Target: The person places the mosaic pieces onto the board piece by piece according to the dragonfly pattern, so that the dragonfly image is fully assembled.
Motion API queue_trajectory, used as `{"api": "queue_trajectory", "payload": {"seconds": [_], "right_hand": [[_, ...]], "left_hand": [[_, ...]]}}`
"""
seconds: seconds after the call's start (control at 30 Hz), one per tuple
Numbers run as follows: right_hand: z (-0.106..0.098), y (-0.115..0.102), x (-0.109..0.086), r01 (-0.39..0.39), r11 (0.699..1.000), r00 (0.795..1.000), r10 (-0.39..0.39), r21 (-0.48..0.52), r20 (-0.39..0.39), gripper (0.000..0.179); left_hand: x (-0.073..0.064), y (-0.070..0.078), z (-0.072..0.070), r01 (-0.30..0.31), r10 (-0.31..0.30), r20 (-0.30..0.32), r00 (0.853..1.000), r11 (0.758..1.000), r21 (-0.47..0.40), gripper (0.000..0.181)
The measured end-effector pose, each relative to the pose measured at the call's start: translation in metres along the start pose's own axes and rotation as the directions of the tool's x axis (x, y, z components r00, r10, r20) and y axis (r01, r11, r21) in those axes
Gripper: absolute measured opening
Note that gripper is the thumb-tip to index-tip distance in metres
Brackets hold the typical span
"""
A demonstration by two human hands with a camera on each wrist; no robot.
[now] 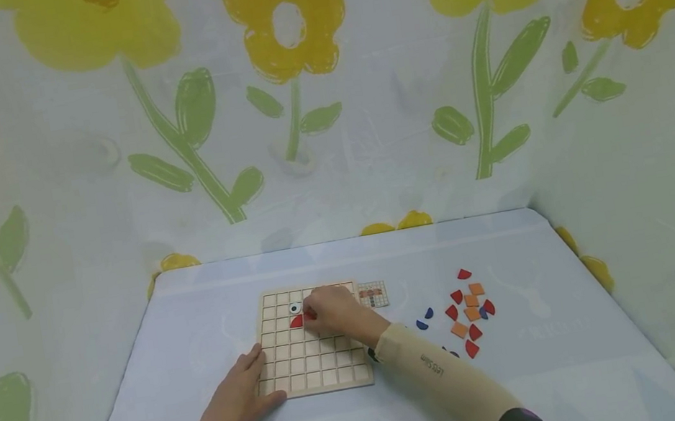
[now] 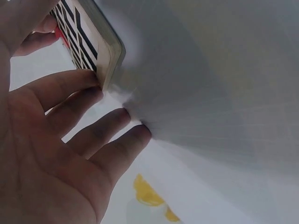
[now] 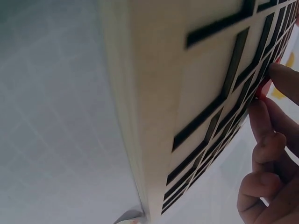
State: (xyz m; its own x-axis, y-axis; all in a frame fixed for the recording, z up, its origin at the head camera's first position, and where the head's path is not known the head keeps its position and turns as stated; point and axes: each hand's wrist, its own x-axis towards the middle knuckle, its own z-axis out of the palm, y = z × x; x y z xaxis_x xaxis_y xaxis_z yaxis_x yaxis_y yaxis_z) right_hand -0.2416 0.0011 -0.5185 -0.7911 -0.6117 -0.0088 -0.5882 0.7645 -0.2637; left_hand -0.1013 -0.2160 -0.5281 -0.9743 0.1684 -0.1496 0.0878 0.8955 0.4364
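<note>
A square wooden grid board point(image 1: 311, 365) lies on the table. My left hand point(image 1: 233, 401) rests at its left edge and near corner, fingers fairly straight and spread; in the left wrist view the fingertips point(image 2: 96, 91) touch the rim. Over the upper middle of the grid, my right hand point(image 1: 335, 313) pinches a small red piece point(image 3: 264, 88) between thumb and finger; its full outline is hidden. Beside that hand, a red curved piece point(image 1: 296, 322) sits in a cell, below a white tile with a dark dot point(image 1: 295, 308).
A small pattern card point(image 1: 373, 294) lies against the board's right side. Farther right are scattered red wedges point(image 1: 472, 348), orange squares point(image 1: 458, 329) and blue half-rounds point(image 1: 422, 324). Some blue pieces lie partly behind the right forearm. Flower-printed cloth point(image 1: 357, 164) walls the table's back and sides.
</note>
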Motion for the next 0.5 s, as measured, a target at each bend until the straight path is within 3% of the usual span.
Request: {"api": "queue_trajectory", "payload": {"seconds": [0.5], "right_hand": [[0.0034,-0.0018,-0.0006,-0.001,1.0,1.0,0.0,-0.032,-0.008,0.015]], "left_hand": [[0.0003,0.0014,-0.0004,0.004,-0.004,0.002,1.0,1.0,0.007,0.095]]}}
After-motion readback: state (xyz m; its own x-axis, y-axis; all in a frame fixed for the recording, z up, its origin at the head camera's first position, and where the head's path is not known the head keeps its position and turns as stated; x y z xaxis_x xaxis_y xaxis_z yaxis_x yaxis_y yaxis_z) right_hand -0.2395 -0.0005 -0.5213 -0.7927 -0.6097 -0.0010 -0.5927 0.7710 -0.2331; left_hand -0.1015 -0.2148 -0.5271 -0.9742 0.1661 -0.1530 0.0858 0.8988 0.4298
